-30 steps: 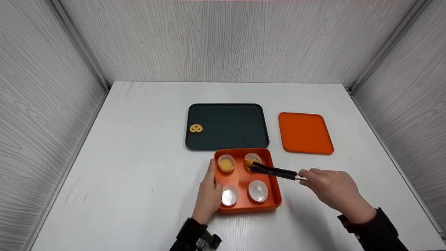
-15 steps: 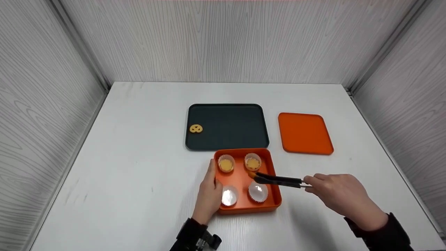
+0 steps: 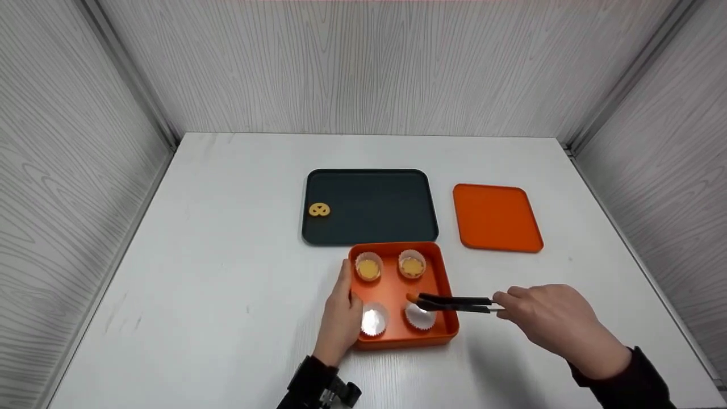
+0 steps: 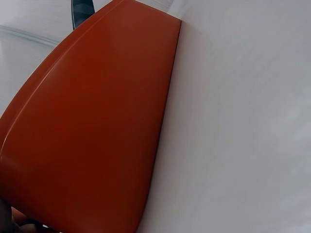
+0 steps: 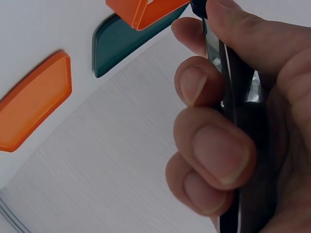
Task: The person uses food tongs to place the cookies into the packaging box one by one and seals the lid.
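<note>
In the head view my left hand (image 3: 338, 321) grips the left wall of an orange box (image 3: 395, 292), its thumb over the rim. My right hand (image 3: 559, 321) holds black-ended tongs (image 3: 460, 300), fingers curled round the handle in the right wrist view. The tongs' tips overlap the front right paper cup (image 3: 420, 318), and a small orange-brown bit shows at their end; I cannot tell whether it is gripped. Yellow cookies sit in the back left cup (image 3: 369, 268) and the back right cup (image 3: 412, 265). A shiny white bottom shows in the front left cup (image 3: 374, 320).
Behind the box lies a dark green tray (image 3: 375, 204) with a pretzel-shaped cookie (image 3: 319, 209) at its left. A flat orange tray (image 3: 498, 218) lies to the right. Pale wood-grain walls (image 3: 363, 68) close the white table on the back and sides.
The tongs have come out of the back right cup and moved nearer, to over the front right one. My right hand has shifted slightly right and nearer. My left hand stays on the box.
</note>
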A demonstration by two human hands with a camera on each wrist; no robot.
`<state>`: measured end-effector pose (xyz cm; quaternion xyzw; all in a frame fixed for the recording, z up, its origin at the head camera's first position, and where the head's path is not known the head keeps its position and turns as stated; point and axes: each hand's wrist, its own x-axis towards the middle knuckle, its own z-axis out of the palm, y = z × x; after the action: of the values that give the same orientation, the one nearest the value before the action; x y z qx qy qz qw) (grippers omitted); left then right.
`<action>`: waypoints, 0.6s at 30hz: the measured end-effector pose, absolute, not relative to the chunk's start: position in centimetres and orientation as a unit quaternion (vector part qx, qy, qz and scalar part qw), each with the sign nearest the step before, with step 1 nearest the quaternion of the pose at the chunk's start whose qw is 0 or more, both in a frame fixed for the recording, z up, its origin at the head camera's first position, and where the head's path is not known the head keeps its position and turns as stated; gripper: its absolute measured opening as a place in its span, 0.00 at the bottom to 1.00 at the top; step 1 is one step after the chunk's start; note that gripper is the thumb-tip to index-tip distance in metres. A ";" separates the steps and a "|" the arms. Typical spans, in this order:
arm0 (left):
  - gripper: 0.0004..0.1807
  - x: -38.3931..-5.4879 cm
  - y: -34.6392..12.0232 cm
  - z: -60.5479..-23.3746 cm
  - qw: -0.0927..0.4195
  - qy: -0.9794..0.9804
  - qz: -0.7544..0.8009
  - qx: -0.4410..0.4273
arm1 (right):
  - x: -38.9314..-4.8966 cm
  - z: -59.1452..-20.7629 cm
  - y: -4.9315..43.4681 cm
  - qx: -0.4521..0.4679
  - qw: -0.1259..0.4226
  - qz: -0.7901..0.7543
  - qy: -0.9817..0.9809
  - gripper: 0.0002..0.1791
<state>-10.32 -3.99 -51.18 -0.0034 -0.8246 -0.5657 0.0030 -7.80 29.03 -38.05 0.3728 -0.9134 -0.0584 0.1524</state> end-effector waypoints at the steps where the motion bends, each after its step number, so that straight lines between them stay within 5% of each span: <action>1: 0.37 -10.3 -4.0 -51.1 0.001 -0.824 -0.567 -0.001 | -7.8 -38.0 28.9 0.373 0.150 -0.067 -0.913 0.20; 18: 0.37 -10.3 -4.0 -51.2 0.001 -0.824 -0.567 -0.002 | -7.9 -38.2 27.2 0.360 0.142 -0.142 -0.911 0.20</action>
<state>-10.26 -4.00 -51.18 -0.0022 -0.8236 -0.5671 0.0010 -7.90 27.21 -38.16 0.3605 -0.9110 -0.1420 0.1416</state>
